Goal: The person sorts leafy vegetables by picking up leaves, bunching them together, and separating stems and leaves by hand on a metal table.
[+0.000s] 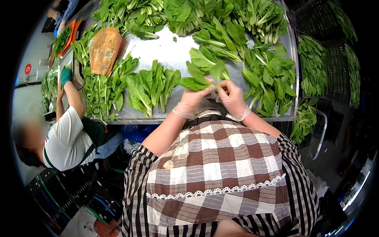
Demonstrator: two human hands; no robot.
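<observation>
Both my hands wear clear thin gloves and meet close to my body at the table's front edge. My left hand (192,99) is closed round the base of a small leafy green (194,82), its leaves pointing up and left. Fingers pinched, my right hand (232,98) is at the stem end of the same plant, where one leaf is blurred. Just beyond lie loose leafy greens (227,43). Left of my hands, a small row of greens (152,89) rests on the metal table (152,50); another pile (272,81) is on the right.
Large heaps of greens (185,14) line the table's far side. A worn brown wooden block (104,51) stands at left. Black crates (335,59) with greens are at right. A co-worker (65,138) in green gloves works at left, near an orange tray (73,37).
</observation>
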